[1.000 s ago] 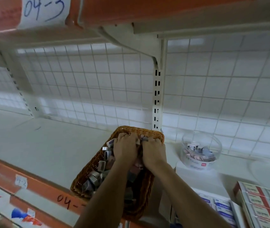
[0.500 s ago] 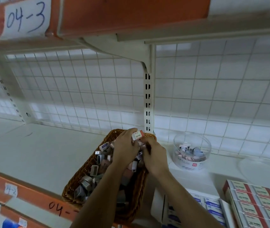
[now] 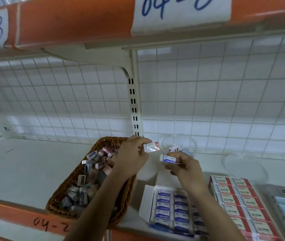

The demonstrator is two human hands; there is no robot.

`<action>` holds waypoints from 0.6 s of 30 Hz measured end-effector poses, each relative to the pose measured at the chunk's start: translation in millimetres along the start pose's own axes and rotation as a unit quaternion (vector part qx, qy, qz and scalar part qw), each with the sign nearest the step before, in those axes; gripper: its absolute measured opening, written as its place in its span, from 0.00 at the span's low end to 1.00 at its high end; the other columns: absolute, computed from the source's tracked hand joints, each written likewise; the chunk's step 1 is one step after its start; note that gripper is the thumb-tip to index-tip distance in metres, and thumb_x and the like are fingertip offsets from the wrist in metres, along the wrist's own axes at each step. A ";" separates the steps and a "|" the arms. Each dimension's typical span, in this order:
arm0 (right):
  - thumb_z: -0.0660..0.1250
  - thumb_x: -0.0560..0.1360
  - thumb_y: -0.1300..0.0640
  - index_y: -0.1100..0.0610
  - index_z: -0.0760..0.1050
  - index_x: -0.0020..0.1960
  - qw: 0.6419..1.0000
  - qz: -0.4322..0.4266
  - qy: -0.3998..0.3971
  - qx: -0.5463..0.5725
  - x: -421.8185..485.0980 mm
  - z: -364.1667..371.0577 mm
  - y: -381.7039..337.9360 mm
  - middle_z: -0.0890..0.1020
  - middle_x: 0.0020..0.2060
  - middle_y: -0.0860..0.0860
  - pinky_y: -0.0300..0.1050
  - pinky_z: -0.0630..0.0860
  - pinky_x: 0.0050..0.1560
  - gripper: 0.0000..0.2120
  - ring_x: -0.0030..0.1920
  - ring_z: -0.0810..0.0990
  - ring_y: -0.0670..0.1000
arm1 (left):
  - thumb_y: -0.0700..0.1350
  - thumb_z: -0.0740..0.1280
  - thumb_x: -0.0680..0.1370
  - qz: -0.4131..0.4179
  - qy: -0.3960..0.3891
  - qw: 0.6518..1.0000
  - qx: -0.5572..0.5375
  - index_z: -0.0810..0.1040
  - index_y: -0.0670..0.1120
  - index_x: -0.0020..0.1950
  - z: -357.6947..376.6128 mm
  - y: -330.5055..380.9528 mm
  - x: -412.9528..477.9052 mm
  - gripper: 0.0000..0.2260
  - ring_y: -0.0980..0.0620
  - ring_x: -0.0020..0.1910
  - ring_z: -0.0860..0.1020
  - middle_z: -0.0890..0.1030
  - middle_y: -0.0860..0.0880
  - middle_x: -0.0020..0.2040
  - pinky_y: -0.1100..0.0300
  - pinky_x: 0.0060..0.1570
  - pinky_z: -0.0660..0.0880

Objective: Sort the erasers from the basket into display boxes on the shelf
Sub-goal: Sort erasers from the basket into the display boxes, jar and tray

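two hands in view, both raised over the white shelf (image 3: 25, 167) and apart from each other. left hand (image 3: 131, 157): fingers curled, thumb and fingertips pinching a small wrapped eraser with a red end (image 3: 151, 146), held above the far right rim of the wicker basket (image 3: 63, 190). right hand (image 3: 185, 167): fingers curled, pinching a blue-and-white eraser (image 3: 168, 159) printed "eraser", held just right of and below the first one; the two erasers do not touch. basket stands on the shelf left of centre and holds a heap of loose erasers (image 3: 89, 171), mixed colours, partly blurred. open display box (image 3: 144, 204) sits at the shelf front below the right hand, flap folded out to the left, filled with rows of blue-and-white erasers. red-and-cream box (image 3: 212, 186) lies just beside it on the right, also packed in rows. clear round tub (image 3: 190, 145) stands behind the hands by the wire grid, a few erasers inside. orange shelf edge (image 3: 8, 218) below the basket bears a handwritten "04-2".
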State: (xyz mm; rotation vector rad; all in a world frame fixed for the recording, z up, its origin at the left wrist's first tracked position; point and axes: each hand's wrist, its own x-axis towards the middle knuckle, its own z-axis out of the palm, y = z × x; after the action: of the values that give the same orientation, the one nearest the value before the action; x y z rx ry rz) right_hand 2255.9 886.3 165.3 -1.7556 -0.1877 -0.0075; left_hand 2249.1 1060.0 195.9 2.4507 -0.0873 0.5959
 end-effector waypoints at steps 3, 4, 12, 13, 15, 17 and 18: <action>0.71 0.72 0.62 0.47 0.78 0.42 0.999 -0.001 0.008 -0.039 -12.3 -19.9 0.9 0.83 0.39 0.48 0.50 0.79 0.47 0.10 0.44 0.81 0.50 | 0.38 0.69 0.74 -0.001 -0.020 0.999 0.025 0.80 0.50 0.59 8.1 21.3 -7.7 0.15 0.59 0.49 0.75 0.79 0.53 0.55 0.65 0.54 0.73; 0.70 0.72 0.60 0.47 0.77 0.41 0.998 -0.008 0.004 -0.068 -17.0 -25.4 0.5 0.82 0.40 0.48 0.43 0.77 0.44 0.08 0.43 0.81 0.49 | 0.39 0.68 0.74 0.000 -0.028 0.999 0.029 0.80 0.49 0.58 12.3 29.1 -11.0 0.13 0.57 0.49 0.76 0.80 0.52 0.54 0.67 0.52 0.71; 0.71 0.72 0.55 0.46 0.77 0.47 0.970 -0.019 -0.024 -0.240 -46.5 -62.2 3.0 0.76 0.42 0.40 0.27 0.68 0.38 0.06 0.42 0.75 0.39 | 0.48 0.64 0.69 -0.066 -0.100 0.993 0.001 0.79 0.57 0.56 52.4 43.2 -35.6 0.16 0.58 0.49 0.80 0.82 0.57 0.53 0.56 0.51 0.78; 0.71 0.72 0.56 0.45 0.76 0.46 0.969 -0.020 -0.036 -0.245 -50.7 -66.4 2.0 0.77 0.42 0.42 0.28 0.69 0.38 0.07 0.42 0.76 0.39 | 0.49 0.65 0.69 -0.071 -0.104 0.992 -0.004 0.79 0.58 0.55 57.0 42.9 -38.1 0.16 0.59 0.48 0.79 0.81 0.58 0.52 0.56 0.51 0.79; 0.71 0.72 0.56 0.44 0.76 0.44 0.963 -0.015 -0.069 -0.260 -58.6 -71.8 0.6 0.79 0.43 0.43 0.28 0.71 0.40 0.08 0.42 0.77 0.39 | 0.45 0.68 0.71 -0.076 -0.112 0.990 -0.023 0.80 0.57 0.56 63.7 45.4 -44.6 0.14 0.60 0.48 0.79 0.81 0.57 0.53 0.60 0.50 0.78; 0.71 0.71 0.57 0.43 0.75 0.43 0.953 -0.015 -0.103 -0.284 -65.9 -73.8 -1.3 0.78 0.44 0.43 0.29 0.72 0.42 0.09 0.44 0.77 0.40 | 0.41 0.70 0.74 -0.094 -0.122 0.987 -0.051 0.80 0.54 0.59 71.1 43.8 -49.8 0.15 0.60 0.49 0.79 0.81 0.56 0.55 0.67 0.46 0.76; 0.71 0.71 0.57 0.43 0.74 0.42 0.949 -0.014 -0.119 -0.293 -69.0 -73.7 -1.9 0.78 0.45 0.43 0.29 0.72 0.43 0.10 0.44 0.76 0.40 | 0.41 0.71 0.74 -0.101 -0.123 0.985 -0.066 0.79 0.53 0.60 73.6 42.5 -51.6 0.16 0.60 0.50 0.79 0.81 0.55 0.55 0.69 0.45 0.75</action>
State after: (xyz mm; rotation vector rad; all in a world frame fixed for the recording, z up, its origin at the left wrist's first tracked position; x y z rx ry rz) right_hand 2194.9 806.3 173.8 -2.3475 -0.4190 0.1429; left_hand 2223.6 979.1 144.1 2.3564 0.0227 0.1900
